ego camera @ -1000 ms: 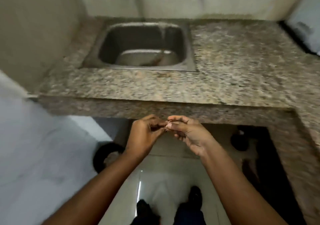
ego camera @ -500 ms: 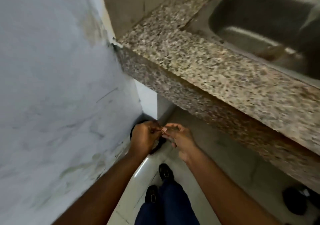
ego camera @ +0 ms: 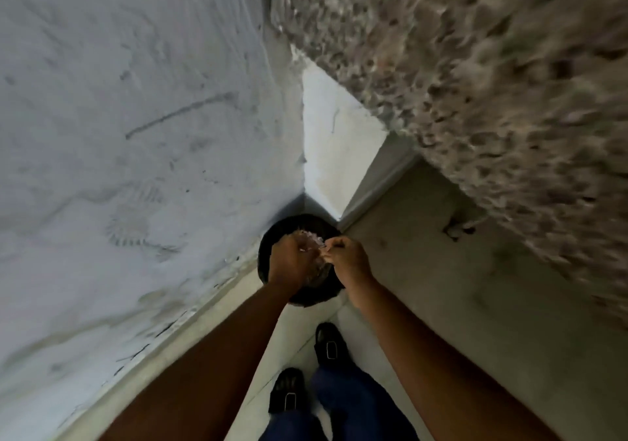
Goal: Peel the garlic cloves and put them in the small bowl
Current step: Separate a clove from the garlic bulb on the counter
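Both hands are held over a round black bin (ego camera: pixel 299 292) that stands on the floor (ego camera: pixel 424 270) in the corner where the white wall (ego camera: pixel 136 134) meets the low skirting. The left hand (ego camera: pixel 289 262) is curled, and its fingertips meet those of the right hand (ego camera: pixel 346 258). Between them is a tiny pale thing, most likely a garlic clove (ego camera: pixel 321 249) with its papery skin, though it is too small and blurry to be sure. Pale bits of skin seem to lie in the bin.

The clove could slip out of the pinch and drop into the bin with the skins, because it is so small and sits right above the opening. The small bowl is not in view. The speckled stone worktop (ego camera: pixel 475 83) is up on the right, well apart from the hands.
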